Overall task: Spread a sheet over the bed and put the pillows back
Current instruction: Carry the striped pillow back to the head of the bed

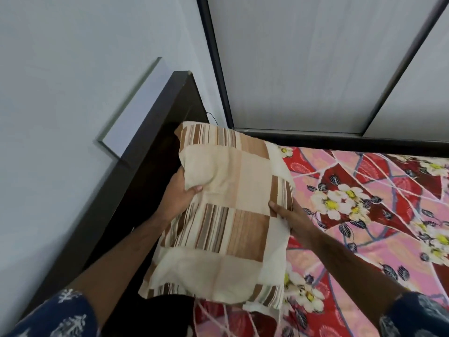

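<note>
a dark wooden headboard [136, 171] runs along the pale wall. the left hand [181, 195] grasps the left edge of a cream and brown striped patchwork pillow [226, 215], held at the bed's head end; the right hand [289, 215] grips its right edge, over the red and pink floral sheet [364, 203].

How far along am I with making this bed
The floral sheet already covers the visible part of the bed, so spreading looks done there. In hand: the striped beige pillow, gripped on its sides by the left hand and right hand, near the dark headboard. Left: setting it down. No other pillow shows in view.
</note>
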Demonstrator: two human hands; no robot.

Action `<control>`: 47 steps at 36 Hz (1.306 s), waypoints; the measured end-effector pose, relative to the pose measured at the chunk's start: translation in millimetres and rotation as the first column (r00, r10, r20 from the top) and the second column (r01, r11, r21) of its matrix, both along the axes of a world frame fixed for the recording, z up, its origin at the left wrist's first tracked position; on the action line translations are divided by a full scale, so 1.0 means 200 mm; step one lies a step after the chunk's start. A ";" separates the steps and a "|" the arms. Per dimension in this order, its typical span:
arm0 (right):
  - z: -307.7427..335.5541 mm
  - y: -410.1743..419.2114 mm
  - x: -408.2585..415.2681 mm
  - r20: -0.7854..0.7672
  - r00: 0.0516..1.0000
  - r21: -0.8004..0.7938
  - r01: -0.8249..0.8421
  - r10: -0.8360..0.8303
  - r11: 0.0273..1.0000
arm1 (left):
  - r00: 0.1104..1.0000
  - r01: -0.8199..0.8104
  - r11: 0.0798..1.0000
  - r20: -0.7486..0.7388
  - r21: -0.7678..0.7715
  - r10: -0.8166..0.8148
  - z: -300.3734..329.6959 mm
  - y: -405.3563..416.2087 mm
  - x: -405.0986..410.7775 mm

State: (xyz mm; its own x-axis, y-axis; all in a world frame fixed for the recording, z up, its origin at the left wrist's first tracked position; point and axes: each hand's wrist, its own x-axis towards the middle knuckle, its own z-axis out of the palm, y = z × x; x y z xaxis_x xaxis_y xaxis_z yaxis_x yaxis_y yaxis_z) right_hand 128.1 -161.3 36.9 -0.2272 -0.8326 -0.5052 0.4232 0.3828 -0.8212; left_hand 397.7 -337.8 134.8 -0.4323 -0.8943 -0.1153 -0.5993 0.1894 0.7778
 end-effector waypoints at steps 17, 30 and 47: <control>-1.13 -1.05 0.19 -0.743 0.659 0.072 -0.098 0.119 0.993 | 0.718 0.275 0.882 0.692 -0.382 0.076 -0.76 -1.06 -0.40; -1.15 -1.05 0.23 -0.832 0.547 0.072 -0.048 0.087 0.996 | 0.744 0.436 0.744 0.668 -0.506 0.019 -1.10 -0.82 -0.35; -0.92 -0.28 0.12 -0.770 0.128 0.546 -0.376 0.625 0.749 | 0.479 0.701 0.673 0.855 -0.237 -0.198 -1.23 -0.11 -0.23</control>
